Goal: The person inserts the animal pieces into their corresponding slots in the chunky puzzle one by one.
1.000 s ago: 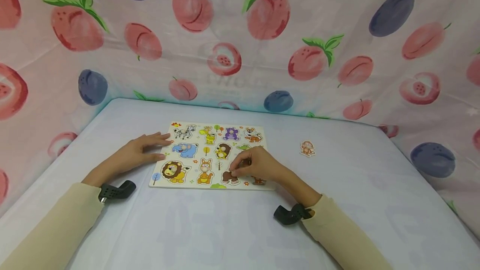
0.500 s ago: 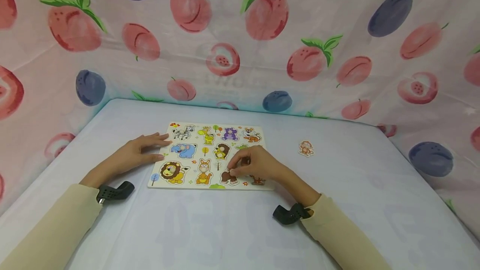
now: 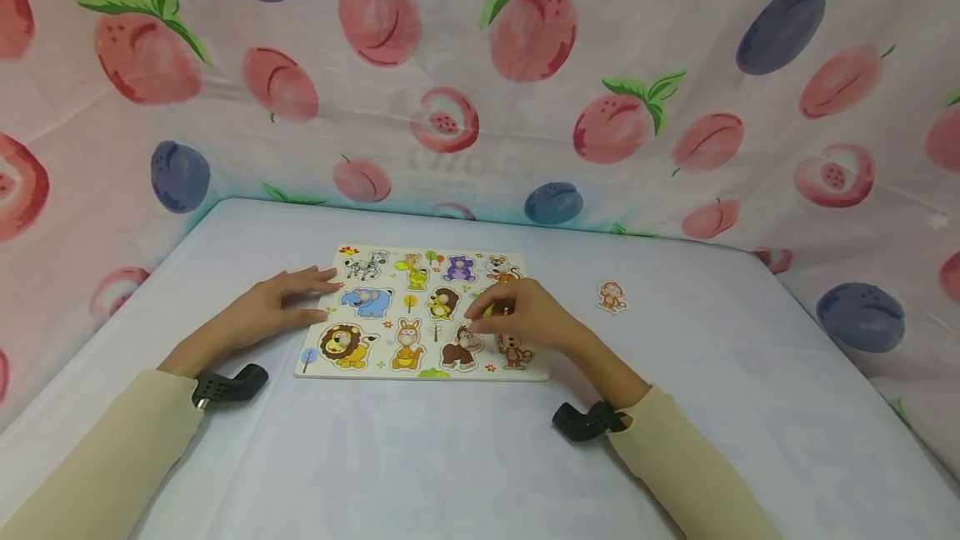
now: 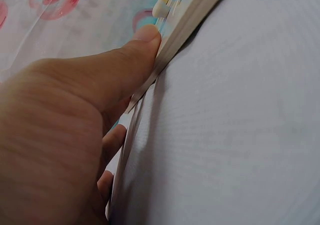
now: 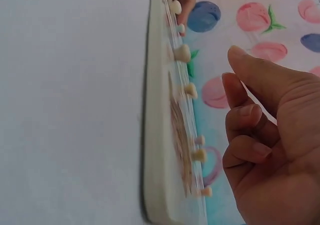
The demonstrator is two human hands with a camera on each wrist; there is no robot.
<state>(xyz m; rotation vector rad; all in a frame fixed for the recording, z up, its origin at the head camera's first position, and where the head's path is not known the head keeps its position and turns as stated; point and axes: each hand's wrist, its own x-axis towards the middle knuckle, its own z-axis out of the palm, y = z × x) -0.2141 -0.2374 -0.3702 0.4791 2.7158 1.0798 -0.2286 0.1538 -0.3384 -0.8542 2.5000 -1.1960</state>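
Observation:
A wooden animal puzzle board (image 3: 382,369) lies on the table with several knobbed pieces. My left hand (image 3: 262,307) rests at its left edge with relaxed fingers; in the left wrist view the thumb (image 4: 125,60) touches the board's edge. My right hand (image 3: 532,315) hovers over the board's right part, just above the gorilla piece (image 3: 461,350), which lies in the bottom row. The right wrist view shows loosely curled fingers (image 5: 250,152) with nothing between them and the thumb. Part of the board's right middle is hidden by that hand.
A loose monkey piece (image 3: 612,297) lies on the white table (image 3: 420,457) right of the board. A monkey picture (image 3: 513,352) shows at the board's lower right corner. Behind the table hangs a fruit-print cloth (image 3: 517,165).
My right hand has let go of the gorilla piece and lifted slightly up and to the right, uncovering the gorilla and the monkey picture. The left hand has stayed in place.

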